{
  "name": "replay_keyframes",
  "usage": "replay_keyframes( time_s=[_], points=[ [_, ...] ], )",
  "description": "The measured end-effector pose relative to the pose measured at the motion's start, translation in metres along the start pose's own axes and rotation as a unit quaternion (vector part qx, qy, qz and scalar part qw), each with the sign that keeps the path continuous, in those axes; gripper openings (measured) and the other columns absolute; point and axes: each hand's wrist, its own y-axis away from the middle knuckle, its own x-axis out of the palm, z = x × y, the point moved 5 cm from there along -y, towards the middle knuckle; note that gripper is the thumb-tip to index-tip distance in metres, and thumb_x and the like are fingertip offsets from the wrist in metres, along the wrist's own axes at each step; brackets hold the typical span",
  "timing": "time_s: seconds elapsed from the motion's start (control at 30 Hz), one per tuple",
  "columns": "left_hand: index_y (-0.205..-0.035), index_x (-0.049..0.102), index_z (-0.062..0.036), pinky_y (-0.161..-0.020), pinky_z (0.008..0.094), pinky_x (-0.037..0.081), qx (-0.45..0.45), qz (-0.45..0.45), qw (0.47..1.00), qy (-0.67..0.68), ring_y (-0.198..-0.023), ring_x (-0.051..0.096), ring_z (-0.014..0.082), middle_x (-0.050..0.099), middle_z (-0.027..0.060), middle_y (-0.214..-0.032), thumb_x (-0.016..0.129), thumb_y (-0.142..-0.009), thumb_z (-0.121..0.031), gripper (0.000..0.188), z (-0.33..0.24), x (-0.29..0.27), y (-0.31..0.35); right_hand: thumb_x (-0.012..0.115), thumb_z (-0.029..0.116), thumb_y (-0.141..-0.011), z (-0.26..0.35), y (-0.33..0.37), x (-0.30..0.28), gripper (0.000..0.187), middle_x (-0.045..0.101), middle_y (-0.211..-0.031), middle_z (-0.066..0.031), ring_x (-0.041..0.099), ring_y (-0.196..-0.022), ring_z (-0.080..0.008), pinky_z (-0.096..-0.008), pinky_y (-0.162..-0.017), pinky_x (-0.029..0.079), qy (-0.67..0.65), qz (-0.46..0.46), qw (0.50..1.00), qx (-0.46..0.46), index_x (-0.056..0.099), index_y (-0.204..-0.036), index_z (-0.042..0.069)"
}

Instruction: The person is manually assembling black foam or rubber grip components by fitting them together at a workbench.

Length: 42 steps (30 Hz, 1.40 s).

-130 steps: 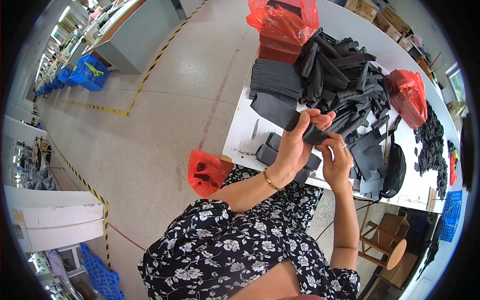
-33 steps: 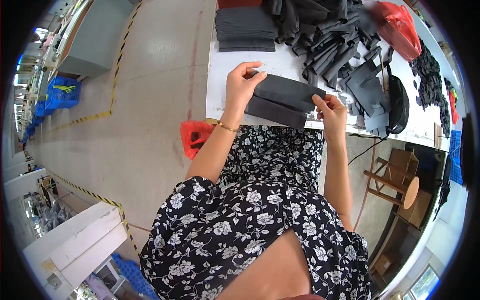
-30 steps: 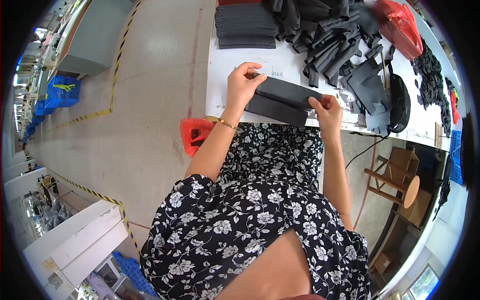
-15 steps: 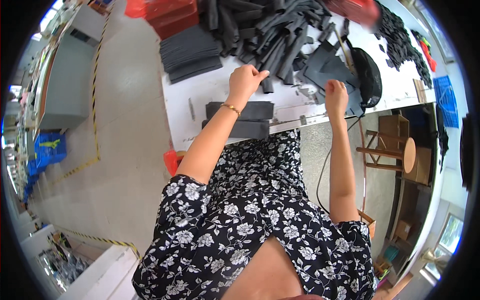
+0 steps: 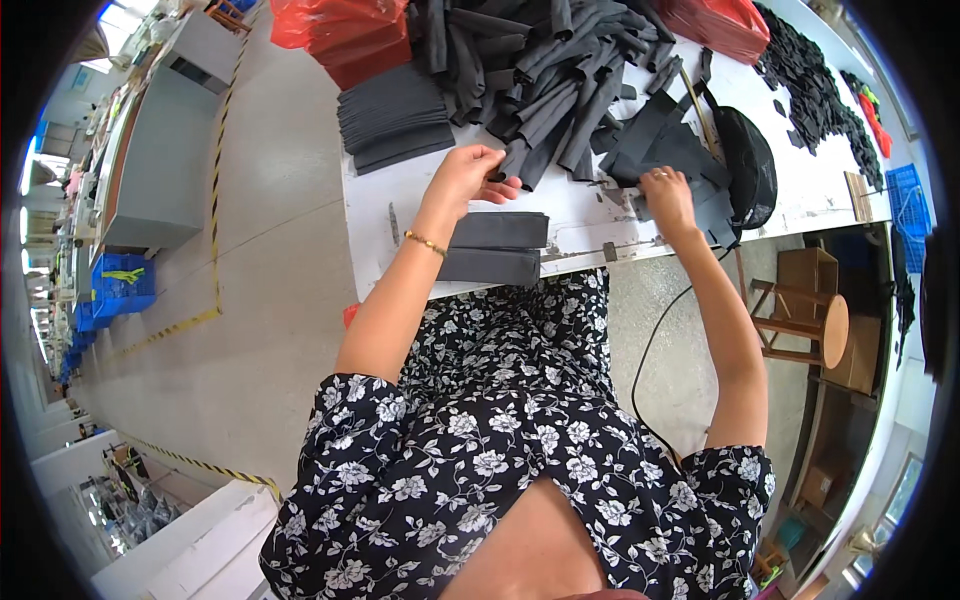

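My left hand (image 5: 467, 182) reaches to the front edge of a heap of dark grey rolled fabric strips (image 5: 560, 70). Its thumb and a finger close on the end of one rolled strip (image 5: 513, 158), while the lower fingers stand a little apart. Over on the right, my right hand (image 5: 668, 200) has its fingers curled down onto flat dark fabric pieces (image 5: 650, 135), with an edge at the fingertips. Two folded dark strips (image 5: 495, 248) lie side by side near the table's front edge, below my left hand.
A neat stack of dark pieces (image 5: 395, 120) sits left of the heap. Red plastic bags (image 5: 350, 40) stand behind. A black mesh-like bag (image 5: 748, 165) is beside my right hand, with small dark scraps (image 5: 820, 90) beyond. A wooden stool (image 5: 833, 330) stands right of the white table (image 5: 590, 225).
My left hand has shifted slightly left and turned, its fingers now at a roll's end. My right hand has come down onto the flat pieces. The view has shifted a little.
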Motion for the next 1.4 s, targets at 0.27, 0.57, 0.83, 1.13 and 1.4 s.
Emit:
replay_keyframes(
  time_s=[0.27, 0.57, 0.83, 1.13, 1.4],
  points=[
    [-0.108, 0.055, 0.0045, -0.080, 0.0393, 0.059, 0.214, 0.036, 0.938, 0.270, -0.091, 0.069, 0.0310, 0.067, 0.0217, -0.099, 0.060, -0.086, 0.007, 0.023, -0.034, 0.031, 0.074, 0.063, 0.003, -0.083, 0.115, -0.011, -0.160, 0.038, 0.062, -0.121, -0.0143, 0.061, -0.103, -0.0308, -0.0389, -0.089, 0.050, -0.198, -0.285, 0.934, -0.087, 0.061, -0.120, 0.008],
    [-0.124, 0.059, -0.0041, -0.074, 0.0307, 0.052, 0.144, -0.006, 0.938, 0.314, -0.084, 0.063, 0.0140, 0.066, 0.0052, -0.100, 0.057, -0.088, 0.000, 0.037, -0.005, 0.011, 0.075, 0.073, 0.006, -0.079, 0.174, -0.019, -0.129, 0.029, 0.063, -0.117, -0.0156, 0.060, -0.102, -0.0321, -0.0401, -0.089, 0.049, -0.566, -0.087, 0.819, -0.029, 0.060, -0.105, 0.002],
    [-0.103, 0.061, 0.0020, -0.090, 0.0421, 0.052, 0.144, -0.079, 0.907, 0.388, -0.096, 0.062, 0.0251, 0.064, 0.0141, -0.098, 0.059, -0.085, -0.008, 0.021, -0.007, -0.046, 0.061, 0.075, 0.001, -0.074, 0.148, -0.017, -0.152, 0.028, 0.059, -0.108, -0.0091, 0.058, -0.097, -0.0209, -0.0301, -0.088, 0.045, -0.535, -0.124, 0.836, 0.017, 0.066, -0.101, 0.003],
    [-0.097, 0.063, 0.0044, -0.091, 0.0420, 0.057, 0.189, -0.050, 0.897, 0.396, -0.094, 0.068, 0.0285, 0.068, 0.0192, -0.099, 0.065, -0.087, -0.004, 0.014, -0.012, -0.048, 0.062, 0.068, 0.002, -0.081, 0.175, -0.016, -0.164, 0.038, 0.056, -0.101, -0.0101, 0.051, -0.095, -0.0262, -0.0346, -0.081, 0.046, -0.433, -0.112, 0.892, -0.056, 0.065, -0.119, 0.006],
    [-0.109, 0.057, 0.0110, -0.095, 0.0383, 0.055, 0.180, -0.018, 0.894, 0.411, -0.106, 0.064, 0.0285, 0.063, 0.0234, -0.115, 0.057, -0.092, -0.002, 0.022, -0.008, -0.054, 0.062, 0.067, 0.000, -0.081, 0.183, -0.030, -0.184, 0.032, 0.057, -0.097, -0.0103, 0.053, -0.091, -0.0269, -0.0361, -0.078, 0.046, -0.394, -0.138, 0.903, -0.105, 0.067, -0.113, 0.005]
  ],
)
